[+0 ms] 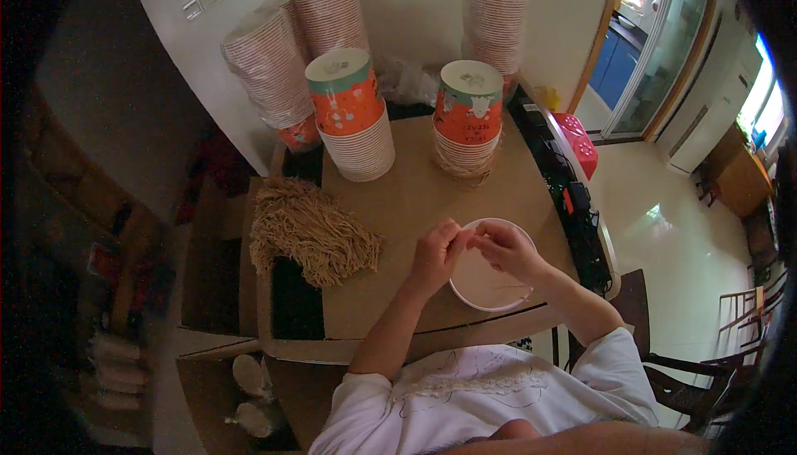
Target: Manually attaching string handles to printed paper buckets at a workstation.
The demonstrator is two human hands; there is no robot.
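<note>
Both hands meet above the far left rim of a white paper bucket [486,285], which stands at the table's near edge with its opening up. My left hand [436,254] is closed, thumb and fingers pinched together. Close against it, my right hand [508,251] is pinched too. Whatever is between the fingertips is too small to make out. A thin strand shows in the bucket near its right side. To the left of my left hand lies a heap of tan twine strands [311,231].
Two upside-down stacks of orange and green paper buckets, a left one [359,135] and a right one [470,123], stand beyond my hands; strands hang at the right one's rims. Wrapped bucket stacks [266,69] line the wall. Dark items [573,198] run along the table's right edge.
</note>
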